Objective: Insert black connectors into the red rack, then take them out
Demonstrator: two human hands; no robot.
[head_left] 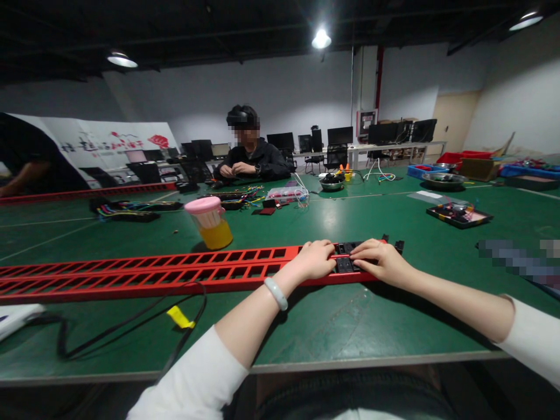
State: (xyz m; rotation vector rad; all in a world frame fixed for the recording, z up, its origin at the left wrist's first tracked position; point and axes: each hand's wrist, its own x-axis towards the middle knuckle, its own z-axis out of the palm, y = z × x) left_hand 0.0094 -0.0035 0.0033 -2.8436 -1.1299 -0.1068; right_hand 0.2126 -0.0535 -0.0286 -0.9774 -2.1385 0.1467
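Head view: the left hand (pixel 314 260) curls its fingers over the red rack (pixel 245 285), against black modules (pixel 344 265) near its right end; the right hand (pixel 387 263) bunches thumb and fingers there, grip unclear. The white banner's (pixel 94 131) characters are blurred.

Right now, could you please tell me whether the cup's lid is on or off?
On: the pink lid covers the top of the cup, which stands beyond the red frame.

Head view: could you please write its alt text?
Left hand rests on a red slotted frame; right hand touches black parts near its right end. A lidded cup stands behind; another person sits across the green table.
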